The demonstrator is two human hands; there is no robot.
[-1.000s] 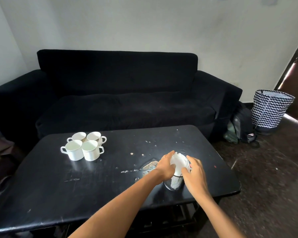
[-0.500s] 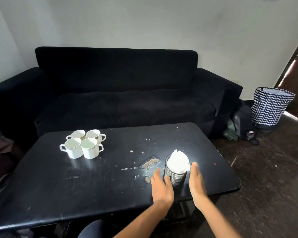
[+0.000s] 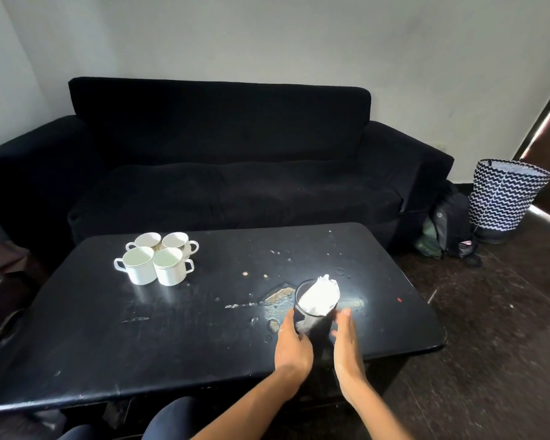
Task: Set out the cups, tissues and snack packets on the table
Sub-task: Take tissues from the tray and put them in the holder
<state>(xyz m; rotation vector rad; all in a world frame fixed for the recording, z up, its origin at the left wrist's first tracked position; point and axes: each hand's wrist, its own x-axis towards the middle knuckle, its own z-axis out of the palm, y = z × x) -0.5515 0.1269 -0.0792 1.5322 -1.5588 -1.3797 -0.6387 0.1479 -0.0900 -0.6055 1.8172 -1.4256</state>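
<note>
Several white cups (image 3: 157, 258) stand in a tight cluster at the back left of the black table (image 3: 108, 344). A dark mesh holder (image 3: 308, 320) with white tissues (image 3: 319, 295) stuffed in its top stands near the front right. My left hand (image 3: 292, 342) is at the holder's left side, fingers straight and close to it or just touching. My right hand (image 3: 345, 341) is flat and open just right of it, slightly blurred. Neither hand holds anything. No snack packets are in view.
A black sofa (image 3: 219, 173) runs behind the table. On the dark floor to the right sit a backpack (image 3: 448, 227) and a zigzag-patterned basket (image 3: 505, 198). The tabletop is scratched and stained near the holder. My knees (image 3: 169, 420) show at the bottom edge.
Both hands came off the tissues at the holder's top and dropped back to its sides. The tissues now stand bunched in the holder. The cups have not moved.
</note>
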